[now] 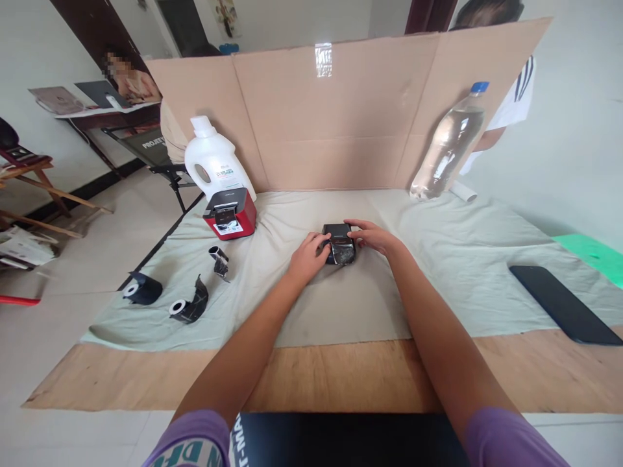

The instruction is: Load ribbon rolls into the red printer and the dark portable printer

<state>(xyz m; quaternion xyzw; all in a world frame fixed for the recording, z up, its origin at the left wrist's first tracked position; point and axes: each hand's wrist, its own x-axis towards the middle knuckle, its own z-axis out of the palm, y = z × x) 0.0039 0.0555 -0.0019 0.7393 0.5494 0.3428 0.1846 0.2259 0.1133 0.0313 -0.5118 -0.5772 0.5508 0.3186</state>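
A small black box-shaped device (pixel 339 235), which looks like a portable printer, lies on the cloth in front of me. A shiny, wrinkled black strip (pixel 343 251) covers its near part. Curled against its left side, my left hand (pixel 310 256) has thumb and fingertips on the casing. From the right, my right hand (pixel 374 236) grips the same device, fingers along the far right corner and thumb at the side. The underside of the device is hidden.
Left on the cloth stand a red and black printer (pixel 248 217), a white jug (pixel 219 162) and several rolls, including a black roll (pixel 148 290). A cardboard screen (pixel 331 130) closes the back. At right are a water bottle (pixel 450 152) and a phone (pixel 564 305). People sit beyond.
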